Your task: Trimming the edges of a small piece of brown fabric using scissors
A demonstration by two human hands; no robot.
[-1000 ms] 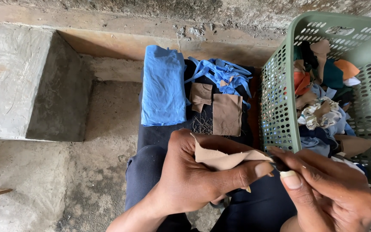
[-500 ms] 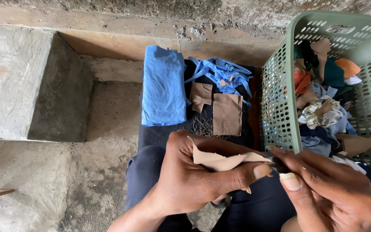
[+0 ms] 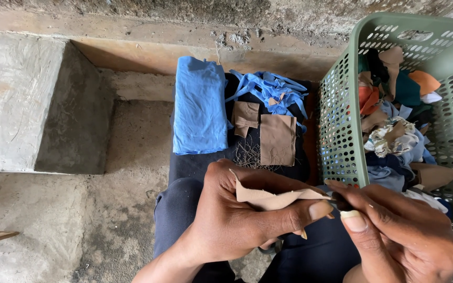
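Over your lap, your left hand [image 3: 232, 220] pinches a small tan fabric scrap [image 3: 268, 198] between thumb and fingers, and your right hand [image 3: 405, 233] meets its right tip — fingers closed on it, with something dark there I cannot make out. Ahead on the dark cloth [image 3: 200, 165], a folded blue piece [image 3: 199, 107] and two brown pieces [image 3: 278, 139] already lie sorted. At its right edge, the green basket [image 3: 342, 131] holds many mixed scraps — plenty looks left.

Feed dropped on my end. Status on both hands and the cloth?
Left hand grip shut on small tan cloth scrap. Right hand pinching its right edge. Green perforated plastic basket of fabric scraps close at right; nothing blocking.
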